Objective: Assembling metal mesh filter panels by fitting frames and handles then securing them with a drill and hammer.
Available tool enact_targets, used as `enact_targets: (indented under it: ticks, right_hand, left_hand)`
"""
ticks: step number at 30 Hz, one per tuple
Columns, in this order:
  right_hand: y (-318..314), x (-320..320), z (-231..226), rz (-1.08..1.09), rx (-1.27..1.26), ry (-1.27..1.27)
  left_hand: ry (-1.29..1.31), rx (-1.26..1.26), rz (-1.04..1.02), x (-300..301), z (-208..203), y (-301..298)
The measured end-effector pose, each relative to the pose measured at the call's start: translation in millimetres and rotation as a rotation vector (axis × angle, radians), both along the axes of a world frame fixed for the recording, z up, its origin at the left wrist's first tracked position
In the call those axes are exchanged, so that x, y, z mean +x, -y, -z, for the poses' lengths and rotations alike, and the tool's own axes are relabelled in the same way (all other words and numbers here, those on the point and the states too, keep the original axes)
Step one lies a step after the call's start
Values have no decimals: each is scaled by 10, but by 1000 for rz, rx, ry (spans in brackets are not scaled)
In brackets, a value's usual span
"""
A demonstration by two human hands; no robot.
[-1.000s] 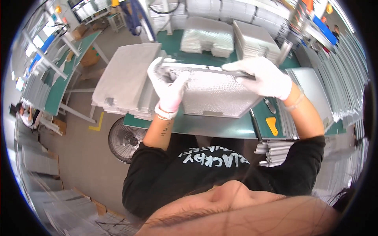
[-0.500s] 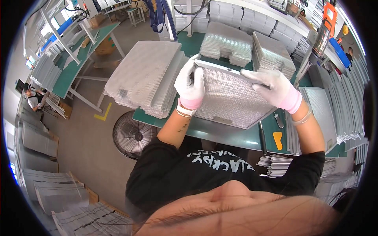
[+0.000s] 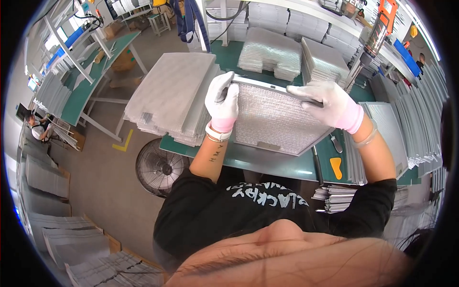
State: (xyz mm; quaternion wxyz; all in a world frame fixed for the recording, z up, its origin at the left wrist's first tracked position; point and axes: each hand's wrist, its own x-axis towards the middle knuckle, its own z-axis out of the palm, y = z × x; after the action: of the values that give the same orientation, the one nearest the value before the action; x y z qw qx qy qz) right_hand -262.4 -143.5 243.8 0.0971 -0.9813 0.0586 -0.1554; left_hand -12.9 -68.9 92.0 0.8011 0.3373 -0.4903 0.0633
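A framed metal mesh filter panel (image 3: 275, 117) is held tilted above the green workbench, its lower edge close to my body. My left hand (image 3: 223, 101), in a white glove with a pink cuff, grips its upper left corner between thumb and fingers. On the upper edge toward the right, my right hand (image 3: 330, 104), gloved the same way, pinches the frame with the index finger stretched along it. Under the panel's lower right corner lie a black-handled tool (image 3: 318, 165), a small metal-bladed tool (image 3: 336, 143) and a yellow plastic scraper (image 3: 336, 168).
Grey mesh sheets (image 3: 172, 88) are stacked at the left of the bench. Shiny mesh piles (image 3: 270, 50) stand behind the panel. Several frames (image 3: 418, 119) lean at the right, near an orange caulking gun (image 3: 386, 19). A floor fan (image 3: 165, 167) stands left of the bench.
My right hand's fingers have curled more tightly over the panel's upper edge. The panel stays in both hands, nearly in place. The whole view has shifted slightly.
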Motion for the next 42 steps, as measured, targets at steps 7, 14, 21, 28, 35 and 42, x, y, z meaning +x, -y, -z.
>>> enact_targets:
  ticks: [7,14,21,28,35,42]
  right_hand:
    - [-159,350,-124,101,154,-65]
    - [-25,684,3,117,-29,-294]
    - [-220,693,107,188,-199,-275]
    - [-391,-321,269,216,-275,550]
    - [-426,-1366,2643,1103,-82,-384]
    - [-301,-1860,3009,983,451,186]
  left_hand:
    - [-32,13,204,-13,23,-37]
    - [-79,50,270,16,12,-63]
    - [199,24,55,28,75,-57]
    - [69,191,3,138,235,-4]
    - [604,126,-35,-38,-1008,-97]
    - [1677,129,101,-1250,-720,543]
